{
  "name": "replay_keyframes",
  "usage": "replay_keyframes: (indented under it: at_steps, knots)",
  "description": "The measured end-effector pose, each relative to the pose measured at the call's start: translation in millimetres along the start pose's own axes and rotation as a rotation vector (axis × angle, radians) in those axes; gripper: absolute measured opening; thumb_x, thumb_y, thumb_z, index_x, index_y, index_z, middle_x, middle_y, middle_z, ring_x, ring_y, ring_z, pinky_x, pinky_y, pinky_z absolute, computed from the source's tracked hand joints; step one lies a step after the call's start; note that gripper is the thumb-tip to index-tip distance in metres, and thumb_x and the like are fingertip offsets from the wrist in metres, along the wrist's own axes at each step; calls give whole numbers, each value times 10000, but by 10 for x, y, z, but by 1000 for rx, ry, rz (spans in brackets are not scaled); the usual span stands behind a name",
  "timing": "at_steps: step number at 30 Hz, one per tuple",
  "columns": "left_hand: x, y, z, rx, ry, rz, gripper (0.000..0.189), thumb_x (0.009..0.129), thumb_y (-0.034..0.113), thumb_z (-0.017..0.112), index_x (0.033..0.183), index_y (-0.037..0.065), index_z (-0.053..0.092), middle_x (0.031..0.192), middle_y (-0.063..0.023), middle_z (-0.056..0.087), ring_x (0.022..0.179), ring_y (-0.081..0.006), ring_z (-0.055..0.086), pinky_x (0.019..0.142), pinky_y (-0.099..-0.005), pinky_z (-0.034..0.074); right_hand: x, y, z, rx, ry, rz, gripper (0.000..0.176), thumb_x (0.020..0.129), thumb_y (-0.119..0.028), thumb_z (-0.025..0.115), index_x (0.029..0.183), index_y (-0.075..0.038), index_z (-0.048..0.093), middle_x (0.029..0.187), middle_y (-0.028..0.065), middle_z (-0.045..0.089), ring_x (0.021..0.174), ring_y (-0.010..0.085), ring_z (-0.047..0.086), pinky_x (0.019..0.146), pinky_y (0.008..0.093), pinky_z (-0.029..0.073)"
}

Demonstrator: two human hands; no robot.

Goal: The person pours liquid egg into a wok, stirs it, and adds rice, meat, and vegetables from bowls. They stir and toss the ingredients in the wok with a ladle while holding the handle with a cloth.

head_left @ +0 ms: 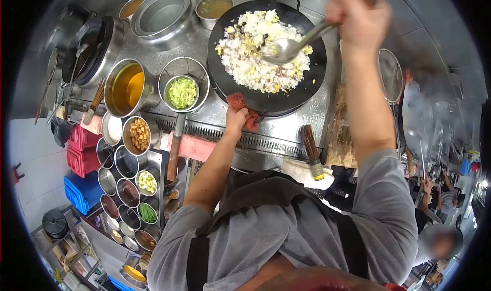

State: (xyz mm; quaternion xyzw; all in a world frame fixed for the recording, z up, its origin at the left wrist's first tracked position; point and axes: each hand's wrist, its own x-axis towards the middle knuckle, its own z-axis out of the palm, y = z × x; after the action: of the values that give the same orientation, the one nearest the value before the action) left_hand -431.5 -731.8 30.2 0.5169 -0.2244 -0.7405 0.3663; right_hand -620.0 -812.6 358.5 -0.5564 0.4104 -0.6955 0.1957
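Observation:
A black wok (pixel 279 100) stands on the steel stove, filled with white rice (pixel 250 68) mixed with yellow bits of egg. My left hand (pixel 235 121) is closed around a folded red cloth (pixel 237 101) at the wok's near rim, by its handle. High at the right, my right hand (pixel 359 19) grips a ladle (pixel 284 51) by its handle, with the bowl resting over the rice. The hand and ladle are slightly blurred. Left of the wok, chopped lettuce-like greens (pixel 182 92) fill a small bowl inside a wire strainer (pixel 203 94).
A pot of amber liquid (pixel 128 89) and a large steel pot (pixel 162 12) stand left of the wok. Several ingredient tins (pixel 128 192) line the lower left. A bristle brush (pixel 313 158) lies near the front edge. Other people (pixel 441 242) are at the far right.

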Motion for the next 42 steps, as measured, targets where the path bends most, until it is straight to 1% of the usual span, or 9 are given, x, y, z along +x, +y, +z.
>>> replay_keyframes:
  at_steps: [5, 7, 9, 16, 23, 29, 32, 39, 42]
  knots:
    - [60, -55, -11, 31, 20, 71, 304, 707, -56, 432, 982, -32, 562, 804, -148, 658, 669, -231, 664, 560, -316, 540, -14, -248, -557, 148, -193, -135, 166, 837, 9, 571, 690, -43, 514, 509, 25, 435, 432, 115, 432, 415, 278, 333]
    - [26, -31, -12, 27, -4, 56, 300, 712, -53, 435, 983, -29, 561, 806, -145, 659, 671, -230, 665, 563, -317, 541, -436, 390, -330, 99, 177, 60, 207, 812, 6, 629, 636, -31, 528, 537, 38, 524, 496, 90, 505, 450, 246, 363]
    - [-13, -31, -7, 30, -25, 38, 296, 717, -51, 437, 985, -27, 561, 807, -142, 660, 672, -229, 665, 566, -317, 542, -456, 507, -102, -193, 29, -115, 196, 818, 79, 575, 677, -18, 480, 499, 22, 421, 437, 112, 435, 426, 292, 346]
    - [112, -76, -67, 90, -32, 62, 273, 745, -31, 439, 1000, -13, 532, 799, -163, 651, 666, -249, 663, 515, -367, 543, -458, -444, -76, 257, -204, -119, 161, 865, -38, 444, 709, -41, 484, 503, 60, 415, 391, 143, 375, 395, 310, 333]
    - [40, 40, -9, -17, -68, -14, 263, 755, -29, 436, 1013, 10, 473, 766, -177, 637, 584, -226, 622, 433, -402, 548, -514, 10, 98, -118, -210, -31, 172, 808, 67, 595, 696, 0, 483, 537, 63, 476, 460, 126, 447, 435, 275, 364]
    - [173, -171, -82, -5, -59, 87, 284, 743, -51, 431, 1017, 9, 473, 782, -168, 640, 618, -231, 641, 450, -381, 555, -232, -125, -146, 136, -105, -201, 141, 824, -1, 556, 697, -16, 497, 506, 43, 406, 422, 144, 391, 415, 319, 362]
    - [-47, 55, 24, -19, -52, 63, 338, 743, -49, 435, 1075, 11, 458, 800, -161, 641, 652, -246, 656, 475, -386, 558, -277, 499, -48, 88, 228, 44, 136, 824, -23, 550, 699, -23, 497, 498, 42, 382, 416, 146, 382, 409, 321, 359]
    - [-100, 128, 35, 6, -69, 4, 378, 750, -44, 432, 1124, 12, 433, 815, -167, 641, 652, -260, 658, 500, -381, 553, -228, -279, 35, 213, 26, -56, 117, 805, -11, 572, 711, -15, 503, 526, 56, 440, 412, 157, 417, 389, 329, 368]
    - [-140, 158, 62, 4, -50, -12, 363, 750, -44, 436, 1111, 0, 446, 807, -166, 645, 654, -262, 660, 507, -377, 551, -710, 509, 142, -59, -96, -163, 90, 798, 38, 566, 732, -7, 526, 616, 81, 570, 470, 161, 509, 447, 298, 414]
